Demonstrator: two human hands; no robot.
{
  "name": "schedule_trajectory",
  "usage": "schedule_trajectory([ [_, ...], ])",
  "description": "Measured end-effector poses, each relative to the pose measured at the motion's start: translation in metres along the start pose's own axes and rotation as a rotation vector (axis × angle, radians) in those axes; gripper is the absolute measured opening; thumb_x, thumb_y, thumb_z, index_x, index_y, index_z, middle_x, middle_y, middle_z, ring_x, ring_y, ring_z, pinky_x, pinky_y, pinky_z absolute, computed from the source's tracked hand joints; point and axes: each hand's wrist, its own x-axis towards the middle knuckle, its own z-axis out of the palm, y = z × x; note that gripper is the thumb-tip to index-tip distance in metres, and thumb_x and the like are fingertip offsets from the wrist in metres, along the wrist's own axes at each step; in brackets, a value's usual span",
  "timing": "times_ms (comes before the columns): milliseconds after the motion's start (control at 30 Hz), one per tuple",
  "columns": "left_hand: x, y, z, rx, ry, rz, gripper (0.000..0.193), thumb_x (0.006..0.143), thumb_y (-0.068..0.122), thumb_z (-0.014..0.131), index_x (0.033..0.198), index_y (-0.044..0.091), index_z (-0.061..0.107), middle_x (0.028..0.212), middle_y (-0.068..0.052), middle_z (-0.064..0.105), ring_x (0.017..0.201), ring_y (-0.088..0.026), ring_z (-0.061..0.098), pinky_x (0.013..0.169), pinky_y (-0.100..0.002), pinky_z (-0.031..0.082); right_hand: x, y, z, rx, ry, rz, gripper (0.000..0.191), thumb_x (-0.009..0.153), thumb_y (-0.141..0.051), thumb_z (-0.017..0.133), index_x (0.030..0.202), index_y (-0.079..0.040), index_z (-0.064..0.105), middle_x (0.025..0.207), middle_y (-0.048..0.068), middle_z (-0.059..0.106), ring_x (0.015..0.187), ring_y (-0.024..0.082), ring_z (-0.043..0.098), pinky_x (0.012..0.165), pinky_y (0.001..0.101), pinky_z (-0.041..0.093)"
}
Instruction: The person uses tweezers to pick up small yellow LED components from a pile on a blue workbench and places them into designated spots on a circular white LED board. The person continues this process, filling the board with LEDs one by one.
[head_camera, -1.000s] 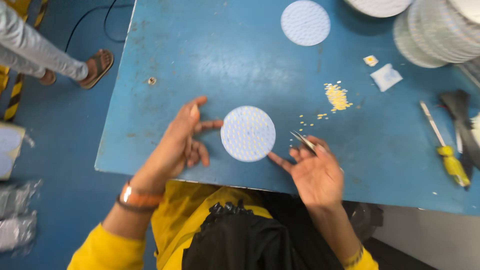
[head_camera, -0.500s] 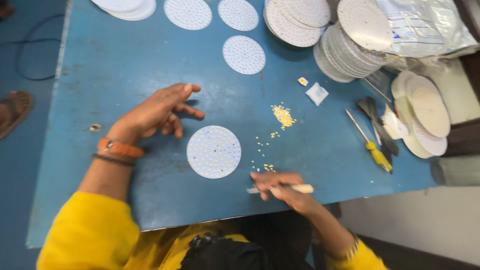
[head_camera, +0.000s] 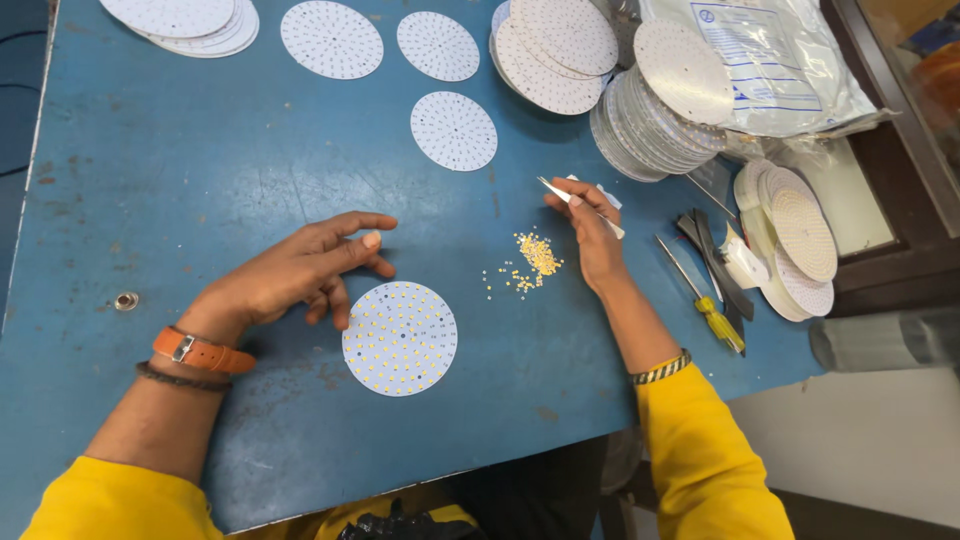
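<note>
The person sits at a blue bench (head_camera: 150, 180). In front of them lies a round white board (head_camera: 400, 338) with many tiny yellow dots set on it in rings. It lies flat, close to the near edge of the bench.

The left hand (head_camera: 300, 268) rests on the bench just beside the top left of the round board. Its fingers are loose and a little curled. It holds nothing, and one fingertip is near the rim of the board. I cannot tell if it touches it.

The right hand (head_camera: 590, 235) is pinched shut on thin metal tweezers (head_camera: 575, 203). The tips point up and to the left, away from the board. I cannot tell if a bit is caught in the tips.

A little pile of tiny yellow bits (head_camera: 535, 256) lies on the bench between the two hands, just left of the right hand.

It looks like the step in hand is picking up one yellow bit. The next move would call for a very steady hand: the tweezer tips must come down on just one bit, and pinch it softly so it does not jump away.

Further off lie more round white boards, some in stacks (head_camera: 640, 110). A yellow screwdriver (head_camera: 705, 300) lies to the right.
</note>
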Motion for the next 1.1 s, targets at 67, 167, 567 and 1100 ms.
schedule_trajectory([
  [67, 0.001, -0.003, 0.0, -0.001, -0.009, -0.004, 0.073, 0.09, 0.057, 0.051, 0.152, 0.019, 0.045, 0.113, -0.014, 0.074, 0.047, -0.016, 0.066, 0.036, -0.025, 0.044, -0.005, 0.008, 0.012, -0.054, -0.071, 0.001, 0.036, 0.106, -0.018, 0.051, 0.132, 0.004, 0.062, 0.12, 0.013, 0.068, 0.113, 0.02, 0.065, 0.107, 0.0343, 0.048],
  [167, 0.003, -0.005, 0.001, 0.0, -0.014, -0.027, 0.075, 0.089, 0.058, 0.05, 0.152, 0.019, 0.044, 0.111, -0.014, 0.073, 0.046, -0.017, 0.065, 0.035, -0.026, 0.043, -0.029, 0.011, 0.032, -0.001, -0.16, 0.077, 0.036, 0.107, -0.018, 0.05, 0.134, 0.004, 0.06, 0.118, 0.015, 0.07, 0.112, 0.019, 0.065, 0.104, 0.0321, 0.049],
  [567, 0.008, -0.025, 0.006, 0.093, -0.164, -0.036, 0.082, 0.084, 0.065, 0.052, 0.15, 0.016, 0.046, 0.109, -0.013, 0.075, 0.045, -0.018, 0.066, 0.034, -0.027, 0.045, -0.167, -0.029, 0.01, 0.467, -0.123, 0.061, 0.034, 0.112, -0.024, 0.052, 0.133, 0.0, 0.059, 0.113, 0.019, 0.07, 0.115, 0.037, 0.066, 0.116, 0.0609, 0.044],
  [1100, 0.013, -0.038, 0.006, 0.028, -0.27, 0.066, 0.079, 0.084, 0.058, 0.057, 0.148, 0.012, 0.049, 0.105, -0.012, 0.075, 0.047, -0.018, 0.07, 0.033, -0.026, 0.046, -0.16, -0.014, 0.027, 0.133, 0.07, 0.097, 0.032, 0.11, -0.015, 0.052, 0.133, 0.007, 0.057, 0.122, 0.022, 0.067, 0.124, 0.034, 0.063, 0.123, 0.0518, 0.039],
])
